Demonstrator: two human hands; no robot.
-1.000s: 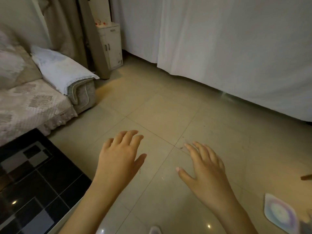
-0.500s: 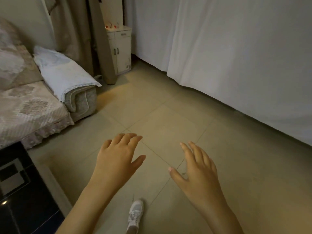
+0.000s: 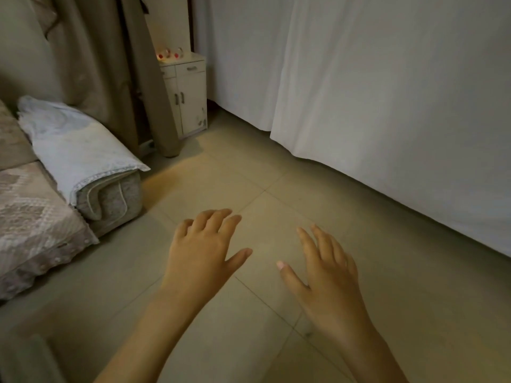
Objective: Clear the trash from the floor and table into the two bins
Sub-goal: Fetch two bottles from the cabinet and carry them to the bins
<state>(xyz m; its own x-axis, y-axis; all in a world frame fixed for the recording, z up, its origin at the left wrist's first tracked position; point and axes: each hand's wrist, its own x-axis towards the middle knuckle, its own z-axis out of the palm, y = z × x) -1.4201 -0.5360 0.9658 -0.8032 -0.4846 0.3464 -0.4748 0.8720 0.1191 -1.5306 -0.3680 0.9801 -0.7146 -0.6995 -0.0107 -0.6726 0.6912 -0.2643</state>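
Both hands are out in front, palms down over the floor, and neither has hold of anything. The left hand has its fingers loosely spread and a little bent at the knuckles, thumb angled out to the right. The right hand is flatter, fingers straight and close together, thumb stuck out toward the left one. The two are near each other but apart, a strip of tile showing between the thumbs.

Under them the floor is large square beige tiles, smooth and faintly glossy, with thin dark grout lines crossing beneath the hands. No trash and no bins show anywhere on it in this view; where they are cannot be told.

To the left sits a sofa, its seat covered in a patterned woven throw with a lacy, scalloped edge hanging down. Its rounded arm carries a pale cloth with a lace trim, draped over the top.

Behind that hang brownish drapes, heavy and folded, reaching to the floor. Just beside them stands a small white cabinet, boxy, two drawers above two doors with dark handles; a few small red-and-white items stand on its top, too small to make out.

Along the right, white curtains fall in soft, plain folds to the tiles.
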